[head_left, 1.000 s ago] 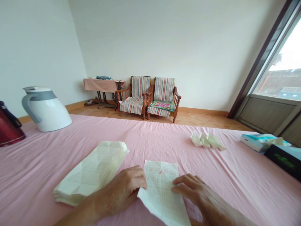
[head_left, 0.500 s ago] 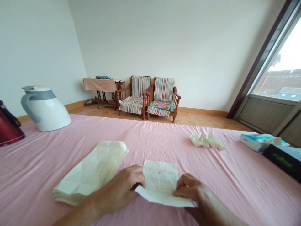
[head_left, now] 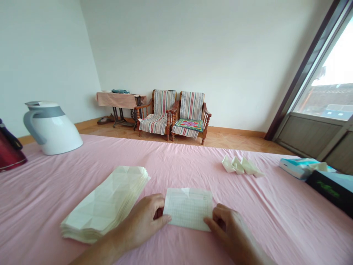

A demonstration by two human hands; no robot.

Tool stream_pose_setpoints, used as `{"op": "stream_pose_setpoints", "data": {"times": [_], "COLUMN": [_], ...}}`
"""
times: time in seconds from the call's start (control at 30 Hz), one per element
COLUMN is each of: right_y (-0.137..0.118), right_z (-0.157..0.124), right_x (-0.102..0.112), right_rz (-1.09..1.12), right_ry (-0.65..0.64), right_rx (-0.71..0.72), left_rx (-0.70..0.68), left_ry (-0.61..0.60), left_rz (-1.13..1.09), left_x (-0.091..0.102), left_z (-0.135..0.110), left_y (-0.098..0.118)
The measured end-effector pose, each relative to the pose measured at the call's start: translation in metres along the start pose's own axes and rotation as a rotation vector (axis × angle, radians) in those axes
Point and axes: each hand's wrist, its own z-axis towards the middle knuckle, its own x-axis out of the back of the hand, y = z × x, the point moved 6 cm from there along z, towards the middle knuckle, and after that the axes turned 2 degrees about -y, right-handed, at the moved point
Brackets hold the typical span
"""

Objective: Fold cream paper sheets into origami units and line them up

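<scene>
A sheet of grid-lined paper lies in front of me, its grid side up and its outline a wide rectangle. My left hand pinches its left edge, thumb on top and the other fingers curled behind. At the right edge, my right hand grips it the same way, the thumb near the lower right corner. Left of my left hand rests a thick stack of creased pale paper sheets. Farther off to the right stand several small folded paper shapes in a row.
A pink cloth covers the surface. A white jug with a grey handle and a red flask stand at the left. On the right are a blue-and-white tissue pack and a black box. Two wooden armchairs stand beyond.
The near edge of the paper has come up and over, so the red marks are covered and a grid face shows. Both thumbs now press at its sides.
</scene>
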Motion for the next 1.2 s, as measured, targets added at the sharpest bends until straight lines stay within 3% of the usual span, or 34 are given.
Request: {"op": "stream_pose_setpoints", "data": {"times": [0.17, 0.33, 0.53, 0.9, 1.03, 1.2], "right_y": [0.007, 0.012, 0.017, 0.005, 0.006, -0.005], "right_z": [0.000, 0.001, 0.002, 0.001, 0.001, -0.004], "right_x": [-0.002, -0.006, -0.013, -0.007, -0.006, 0.012], "right_rz": [-0.106, -0.136, -0.136, -0.200, -0.275, -0.429], "right_ry": [0.116, 0.120, 0.136, 0.125, 0.146, 0.202], "right_rx": [-0.086, -0.096, -0.088, -0.074, -0.071, 0.010], "left_rx": [0.074, 0.091, -0.030, -0.405, -0.411, -0.402], "left_ry": [0.149, 0.217, 0.271, 0.109, 0.088, 0.098], "left_rz": [0.050, 0.042, 0.055, 0.232, 0.246, 0.224], "left_x": [-0.003, -0.004, -0.001, -0.011, -0.015, -0.012], "left_z": [0.001, -0.002, -0.005, -0.009, -0.008, -0.008], "left_y": [-0.009, -0.011, -0.003, 0.035, 0.033, 0.033]}}
